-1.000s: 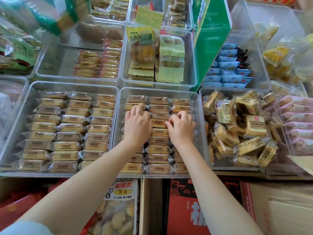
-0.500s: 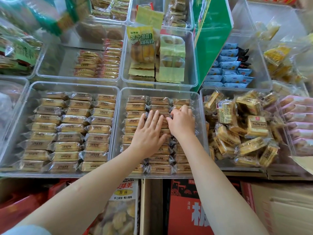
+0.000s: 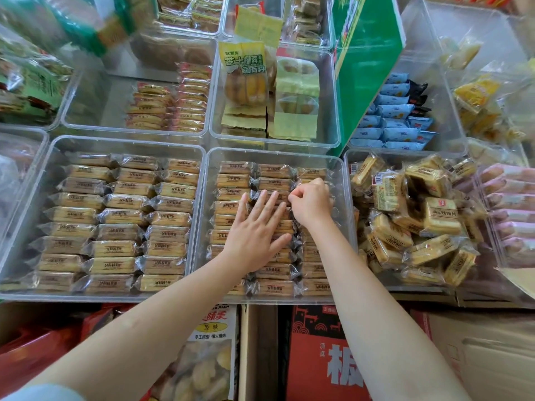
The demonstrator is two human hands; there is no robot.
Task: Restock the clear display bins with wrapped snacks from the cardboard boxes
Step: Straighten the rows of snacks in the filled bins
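Note:
A clear display bin [image 3: 202, 215] in the middle holds three neat columns of tan wrapped snacks [image 3: 234, 180]. My left hand [image 3: 256, 233] lies flat with straight fingers on the middle column of snacks. My right hand [image 3: 311, 205] has its fingers curled and pinches the edge of a wrapped snack in the right column, near the bin's far end. Both forearms reach in over the bin's front edge and hide part of the rows.
A second full bin [image 3: 49, 151] of the same snacks stands to the left. On the right, a bin [image 3: 348, 157] holds loosely piled snack packs. Other bins sit behind. Red cardboard boxes [image 3: 315, 354] and a brown carton [image 3: 486, 351] stand below the shelf.
My left hand has gone from a curled grip on the left column to lying flat on the middle column. My right hand shifted slightly towards the far end of the right column.

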